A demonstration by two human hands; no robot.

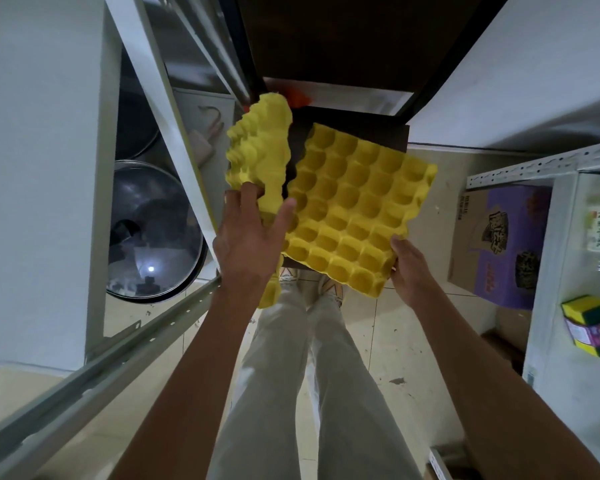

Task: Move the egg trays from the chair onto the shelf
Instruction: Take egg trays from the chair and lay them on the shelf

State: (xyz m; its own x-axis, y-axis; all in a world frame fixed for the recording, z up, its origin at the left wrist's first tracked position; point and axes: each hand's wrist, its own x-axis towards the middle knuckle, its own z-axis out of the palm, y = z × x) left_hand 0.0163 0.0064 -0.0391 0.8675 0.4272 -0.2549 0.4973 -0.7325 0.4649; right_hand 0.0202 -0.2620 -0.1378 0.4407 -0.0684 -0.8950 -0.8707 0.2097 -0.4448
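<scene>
Two yellow egg trays hang over the dark chair seat [371, 136]. My left hand [250, 237] grips the near edge of the tilted tray [257, 150], which stands nearly on edge with its bumpy underside showing. My right hand [409, 268] holds the near right corner of the flat tray [354, 209], cups facing up. A corner of a third yellow tray [270, 292] peeks out below my left wrist. The grey metal shelf frame [160, 98] rises on the left.
A steel pot with a glass lid [153, 233] sits low in the left shelf. On the right stand a purple-and-brown carton [499, 244] on the floor, a second shelf rail [541, 164], and sponges [589, 317]. My legs and the tiled floor lie below.
</scene>
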